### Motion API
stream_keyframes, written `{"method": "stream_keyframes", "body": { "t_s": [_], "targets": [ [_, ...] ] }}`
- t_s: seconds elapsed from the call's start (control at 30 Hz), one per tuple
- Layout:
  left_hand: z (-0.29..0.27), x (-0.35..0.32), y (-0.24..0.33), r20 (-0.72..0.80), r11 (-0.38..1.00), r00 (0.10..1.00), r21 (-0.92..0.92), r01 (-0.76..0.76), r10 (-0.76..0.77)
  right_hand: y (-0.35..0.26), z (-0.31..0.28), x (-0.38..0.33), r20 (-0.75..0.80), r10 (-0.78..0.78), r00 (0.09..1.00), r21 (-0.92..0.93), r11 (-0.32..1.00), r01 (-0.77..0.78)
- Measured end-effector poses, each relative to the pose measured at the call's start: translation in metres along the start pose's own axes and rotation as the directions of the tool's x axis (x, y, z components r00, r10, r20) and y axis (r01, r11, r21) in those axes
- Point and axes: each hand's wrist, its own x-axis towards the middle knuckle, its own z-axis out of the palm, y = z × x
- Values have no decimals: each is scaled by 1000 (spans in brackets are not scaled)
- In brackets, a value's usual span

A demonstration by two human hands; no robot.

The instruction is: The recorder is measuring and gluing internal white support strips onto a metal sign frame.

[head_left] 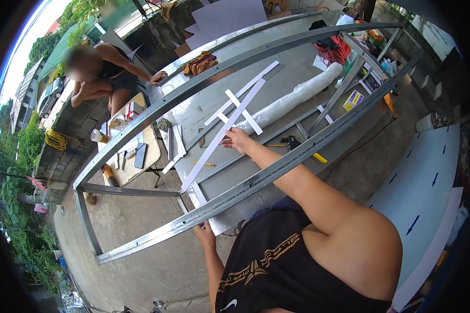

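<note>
My right hand [237,141] reaches through a long metal frame [277,175], its fingers closed at the edge of a long white strip [203,163]. That strip slants over the grey table top [224,182], beside a cross of shorter white strips [251,119]. Against the frame's near rail is my left hand [206,236]; its fingertips are partly hidden there, so its grip cannot be made out. A pencil [203,164] lies close to the strip. Beyond my right hand rests a long roll in clear wrapping [297,100].
A person [107,70] crouches at the far left, one hand on the table. A small side table [150,156] holds a phone [140,155] and a cup. A black and yellow tool [296,146] lies near my right forearm. Red cord [335,52] is heaped at the far right.
</note>
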Motion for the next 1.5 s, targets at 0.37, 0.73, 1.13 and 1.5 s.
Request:
{"method": "stream_keyframes", "body": {
  "t_s": [0.37, 0.73, 1.13, 1.5],
  "targets": [
    [9, -54, -29, 295, 983, 940, 118, 141, -170, 102, -45, -100, 249, -85, 965, -949, 176, 261],
    [46, 23, -3, 613, 995, 790, 64, -78, 23, 58, -140, -249, -339, -439, 832, -900, 410, -151],
    [251, 15, 60, 520, 988, 847, 152, 36, -111, 2, -217, -271, -296, -636, 713, -924, 0, -383],
    [353, 29, 85, 33, 900, 983, 409, 151, -180, -58, -289, -264, -206, -416, 886, -932, -191, -307]
  ]
}}
